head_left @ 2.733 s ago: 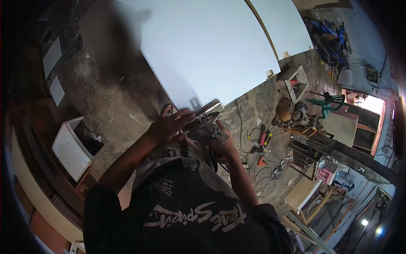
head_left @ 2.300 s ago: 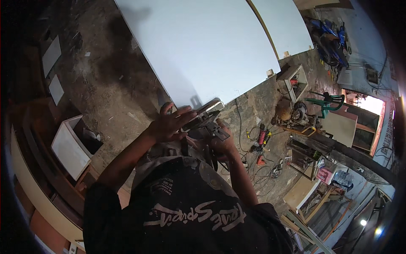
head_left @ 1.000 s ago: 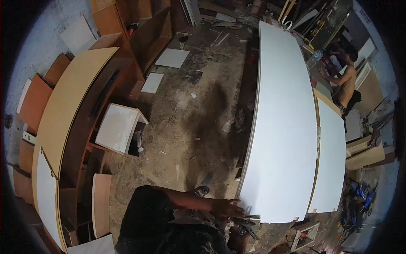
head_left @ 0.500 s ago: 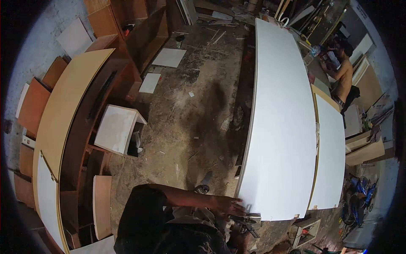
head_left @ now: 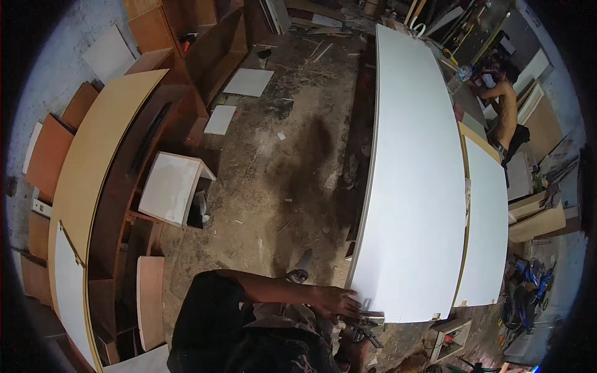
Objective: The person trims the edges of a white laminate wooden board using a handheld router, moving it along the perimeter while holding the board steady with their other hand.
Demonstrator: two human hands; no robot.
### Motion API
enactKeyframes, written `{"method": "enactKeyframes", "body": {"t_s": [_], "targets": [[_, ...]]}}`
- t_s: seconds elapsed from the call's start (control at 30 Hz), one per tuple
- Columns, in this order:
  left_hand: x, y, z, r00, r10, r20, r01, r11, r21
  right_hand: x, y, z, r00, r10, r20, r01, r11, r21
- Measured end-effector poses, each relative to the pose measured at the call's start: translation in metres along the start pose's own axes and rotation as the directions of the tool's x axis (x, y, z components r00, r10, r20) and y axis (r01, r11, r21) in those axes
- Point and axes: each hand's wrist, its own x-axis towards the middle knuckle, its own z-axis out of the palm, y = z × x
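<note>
A long white panel point(head_left: 416, 186) lies lengthwise on a raised support to my right. At its near left corner is my left hand point(head_left: 339, 303), its fingers stretched out and touching the edge. Just below it, a dark hand tool point(head_left: 368, 334) with a light metallic upper part sits against the panel's near end; its exact kind is unclear. My right hand point(head_left: 354, 352), mostly in shadow, closes around the tool from beneath, with its fingers partly hidden.
A second white panel point(head_left: 486, 230) lies alongside on the right. Brown cabinets and a tan board point(head_left: 93, 149) line the left, with a small white box unit point(head_left: 168, 186) there. Scraps litter the floor. Another person point(head_left: 507, 109) works at the far right.
My left hand's fingers shift slightly at the panel corner, and the tool tilts a little. The person at the far right moves an arm.
</note>
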Motion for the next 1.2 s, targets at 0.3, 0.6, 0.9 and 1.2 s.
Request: {"method": "enactKeyframes", "body": {"t_s": [0.3,0.6,0.9,1.2], "targets": [[0.024,0.0,-0.031,0.999,-0.046,-0.003,0.046,0.994,-0.097,0.039,0.184,-0.017,0.925,-0.362,0.12,0.364,0.744,-0.561],[0.017,0.002,-0.033,0.995,-0.093,0.029,0.092,0.994,0.054,0.036,0.071,-0.015,0.97,-0.227,0.086,0.241,0.948,-0.209],[0.015,0.003,-0.03,0.996,-0.087,0.022,0.087,0.996,0.015,0.026,0.073,-0.004,0.999,-0.045,-0.023,0.037,0.965,-0.26],[0.018,-0.009,-0.028,0.995,-0.099,-0.019,0.097,0.993,-0.069,0.05,0.158,0.006,0.948,-0.313,-0.057,0.243,0.828,-0.505]]}}
